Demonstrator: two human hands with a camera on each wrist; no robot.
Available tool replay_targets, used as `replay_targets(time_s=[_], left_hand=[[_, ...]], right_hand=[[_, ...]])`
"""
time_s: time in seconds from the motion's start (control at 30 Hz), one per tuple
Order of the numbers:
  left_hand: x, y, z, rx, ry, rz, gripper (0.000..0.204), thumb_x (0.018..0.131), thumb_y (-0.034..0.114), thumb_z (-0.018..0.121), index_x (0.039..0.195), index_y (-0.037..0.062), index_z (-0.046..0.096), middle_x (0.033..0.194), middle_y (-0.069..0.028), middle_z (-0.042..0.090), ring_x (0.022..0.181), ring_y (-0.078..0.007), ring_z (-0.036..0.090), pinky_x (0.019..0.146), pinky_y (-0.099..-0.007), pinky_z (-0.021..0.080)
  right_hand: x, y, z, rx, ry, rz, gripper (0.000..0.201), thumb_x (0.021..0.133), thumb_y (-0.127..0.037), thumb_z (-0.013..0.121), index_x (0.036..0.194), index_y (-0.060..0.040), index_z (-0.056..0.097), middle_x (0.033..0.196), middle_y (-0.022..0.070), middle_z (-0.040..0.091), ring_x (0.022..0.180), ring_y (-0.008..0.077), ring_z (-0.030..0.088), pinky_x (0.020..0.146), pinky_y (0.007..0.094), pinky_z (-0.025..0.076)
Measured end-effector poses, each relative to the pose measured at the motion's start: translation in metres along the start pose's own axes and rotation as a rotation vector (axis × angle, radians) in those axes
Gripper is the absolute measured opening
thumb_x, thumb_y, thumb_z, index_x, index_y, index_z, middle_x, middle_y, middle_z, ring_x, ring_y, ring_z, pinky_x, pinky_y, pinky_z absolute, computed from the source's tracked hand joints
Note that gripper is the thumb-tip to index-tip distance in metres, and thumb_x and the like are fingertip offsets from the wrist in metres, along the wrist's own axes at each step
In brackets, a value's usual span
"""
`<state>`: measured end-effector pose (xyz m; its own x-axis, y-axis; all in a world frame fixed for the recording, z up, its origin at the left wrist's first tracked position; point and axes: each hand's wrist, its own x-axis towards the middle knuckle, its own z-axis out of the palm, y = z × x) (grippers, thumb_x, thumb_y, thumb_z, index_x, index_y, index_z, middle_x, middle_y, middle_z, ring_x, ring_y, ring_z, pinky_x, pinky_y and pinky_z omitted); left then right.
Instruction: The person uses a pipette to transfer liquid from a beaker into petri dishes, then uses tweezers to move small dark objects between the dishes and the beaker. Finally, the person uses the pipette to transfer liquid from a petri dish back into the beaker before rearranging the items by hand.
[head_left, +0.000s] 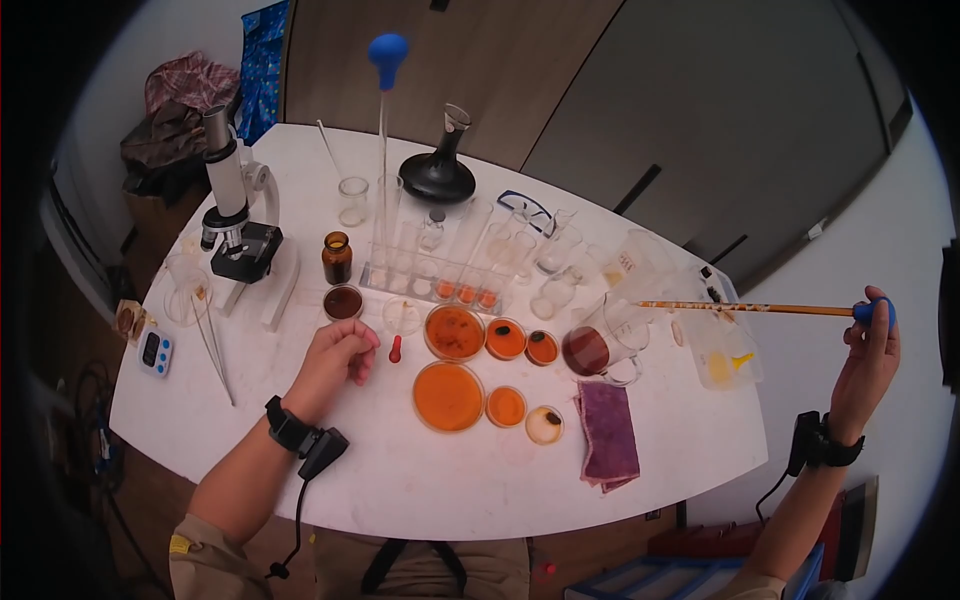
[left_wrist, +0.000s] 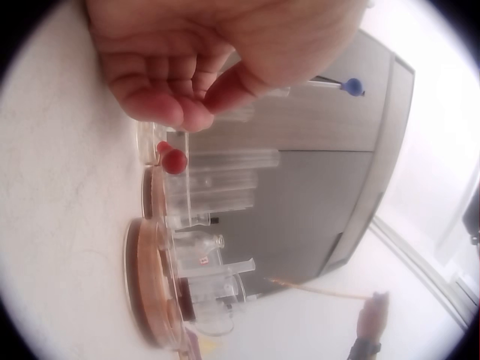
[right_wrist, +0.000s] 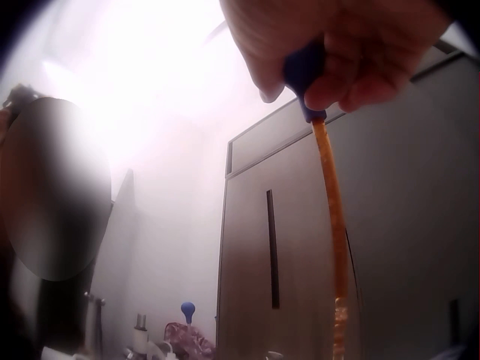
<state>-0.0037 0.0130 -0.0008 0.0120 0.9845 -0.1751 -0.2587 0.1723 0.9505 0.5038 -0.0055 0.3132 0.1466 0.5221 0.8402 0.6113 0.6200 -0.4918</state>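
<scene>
My right hand grips the blue bulb of a long pipette at the right. Orange-brown liquid shows along the tube, whose tip appears beside the mouth of a glass beaker holding dark red liquid; the exact gap cannot be told. In the right wrist view, fingers and thumb close round the bulb, with the tube below. My left hand, its fingers loosely curled and holding nothing visible, hovers beside a small red bulb. The left wrist view has this bulb just beyond the fingertips.
Orange-filled dishes lie mid-table, a purple cloth to their right. Behind stand a tube rack, a brown bottle, a dark flask and another blue-bulbed pipette. A microscope is at left, a plastic tray at right.
</scene>
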Motion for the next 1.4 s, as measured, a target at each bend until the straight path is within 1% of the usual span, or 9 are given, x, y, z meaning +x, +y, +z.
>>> replay_targets(time_s=[0.03, 0.1, 0.17, 0.3, 0.47, 0.53, 0.67, 0.93, 1.4], left_hand=[[0.000, 0.000, 0.000, -0.010, 0.004, -0.005, 0.011, 0.091, 0.009, 0.050, 0.088, 0.0050, 0.059, 0.071, -0.0019, 0.057, 0.058, -0.0101, 0.052, 0.054, -0.0246, 0.044], [0.000, -0.001, -0.001, -0.010, 0.003, -0.003, 0.011, 0.091, 0.010, 0.050, 0.088, 0.0051, 0.059, 0.071, -0.0019, 0.058, 0.058, -0.0101, 0.052, 0.054, -0.0245, 0.044], [0.000, -0.001, -0.001, -0.010, 0.004, -0.001, 0.011, 0.091, 0.010, 0.050, 0.088, 0.0052, 0.060, 0.071, -0.0018, 0.058, 0.058, -0.0100, 0.053, 0.054, -0.0244, 0.044], [0.000, -0.001, -0.001, 0.010, 0.010, -0.011, 0.010, 0.090, 0.013, 0.051, 0.087, 0.0085, 0.059, 0.070, -0.0003, 0.057, 0.057, -0.0094, 0.052, 0.054, -0.0235, 0.043], [0.000, -0.001, -0.001, 0.005, -0.007, -0.005, 0.011, 0.091, 0.013, 0.050, 0.087, 0.0086, 0.059, 0.070, -0.0002, 0.057, 0.058, -0.0093, 0.052, 0.055, -0.0236, 0.043], [0.000, -0.001, -0.001, 0.008, -0.008, -0.004, 0.011, 0.091, 0.013, 0.050, 0.087, 0.0087, 0.059, 0.070, -0.0002, 0.057, 0.058, -0.0093, 0.052, 0.055, -0.0237, 0.043], [-0.001, 0.000, -0.001, 0.010, -0.006, -0.009, 0.011, 0.091, 0.013, 0.050, 0.087, 0.0087, 0.059, 0.070, -0.0001, 0.057, 0.058, -0.0094, 0.052, 0.055, -0.0237, 0.043], [0.000, 0.000, -0.001, 0.014, -0.002, -0.010, 0.011, 0.091, 0.013, 0.050, 0.087, 0.0087, 0.060, 0.071, -0.0002, 0.057, 0.058, -0.0094, 0.052, 0.055, -0.0237, 0.043], [0.000, -0.001, -0.001, 0.015, -0.009, -0.004, 0.011, 0.090, 0.012, 0.049, 0.087, 0.0080, 0.059, 0.071, -0.0004, 0.057, 0.059, -0.0094, 0.052, 0.055, -0.0237, 0.044]], right_hand=[[0.001, 0.002, 0.004, -0.005, -0.027, 0.013, 0.034, 0.098, -0.030, 0.064, 0.113, -0.0006, 0.068, 0.087, 0.0022, 0.066, 0.066, 0.0029, 0.051, 0.061, 0.0183, 0.040], [-0.002, 0.005, 0.016, -0.024, 0.008, 0.001, 0.033, 0.098, -0.029, 0.064, 0.112, 0.0000, 0.068, 0.085, 0.0010, 0.064, 0.066, 0.0029, 0.050, 0.060, 0.0189, 0.038], [-0.006, 0.010, 0.022, -0.022, -0.062, 0.045, 0.032, 0.097, -0.029, 0.065, 0.110, -0.0007, 0.068, 0.083, 0.0011, 0.063, 0.065, 0.0030, 0.049, 0.058, 0.0190, 0.037], [-0.013, 0.016, 0.035, -0.114, -0.094, 0.089, 0.030, 0.096, -0.031, 0.066, 0.109, -0.0034, 0.069, 0.077, -0.0009, 0.060, 0.064, 0.0024, 0.047, 0.054, 0.0189, 0.034], [-0.019, 0.018, 0.048, -0.160, -0.052, 0.122, 0.029, 0.096, -0.032, 0.066, 0.109, -0.0062, 0.069, 0.072, -0.0030, 0.057, 0.060, 0.0000, 0.044, 0.051, 0.0168, 0.028], [-0.019, 0.019, 0.047, -0.118, -0.112, 0.161, 0.030, 0.096, -0.033, 0.066, 0.110, -0.0068, 0.069, 0.071, -0.0036, 0.057, 0.057, -0.0010, 0.043, 0.048, 0.0164, 0.026], [-0.019, 0.025, 0.048, -0.126, -0.112, 0.147, 0.030, 0.096, -0.033, 0.066, 0.110, -0.0064, 0.069, 0.071, -0.0035, 0.058, 0.055, -0.0010, 0.042, 0.047, 0.0162, 0.026], [-0.021, 0.030, 0.054, -0.159, -0.119, 0.064, 0.026, 0.096, -0.026, 0.067, 0.108, -0.0035, 0.071, 0.070, -0.0008, 0.060, 0.056, 0.0010, 0.047, 0.048, 0.0168, 0.033], [-0.019, 0.027, 0.053, -0.169, -0.111, 0.073, 0.025, 0.096, -0.026, 0.068, 0.106, -0.0037, 0.071, 0.069, -0.0006, 0.060, 0.056, 0.0019, 0.048, 0.049, 0.0172, 0.035]])
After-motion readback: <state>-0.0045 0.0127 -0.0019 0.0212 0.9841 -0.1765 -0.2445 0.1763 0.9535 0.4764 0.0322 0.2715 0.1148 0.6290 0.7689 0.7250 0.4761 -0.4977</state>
